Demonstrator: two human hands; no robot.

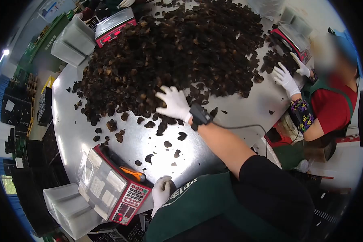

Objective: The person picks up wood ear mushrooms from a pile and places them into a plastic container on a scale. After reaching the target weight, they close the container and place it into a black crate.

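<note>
My right hand [174,104], in a white glove with a black device strapped at the wrist, reaches over the near edge of a big heap of dark wood ear mushrooms [169,52]. Its fingers are spread, and nothing shows gripped in them. Close to my body, my left hand [161,193], also white-gloved, is curled beside the red scale [131,199]. What it holds, if anything, is hidden. Loose mushroom pieces [167,144] lie scattered on the metal table [205,155] between the two hands.
An orange-handled tool [133,174] lies behind the near scale, with clear plastic tubs [70,209] at its left. More tubs [73,42] and a second scale [115,26] stand far left. At right, a co-worker's gloved hands [286,78] are near another scale [292,40]. A cable [246,126] trails from my wrist.
</note>
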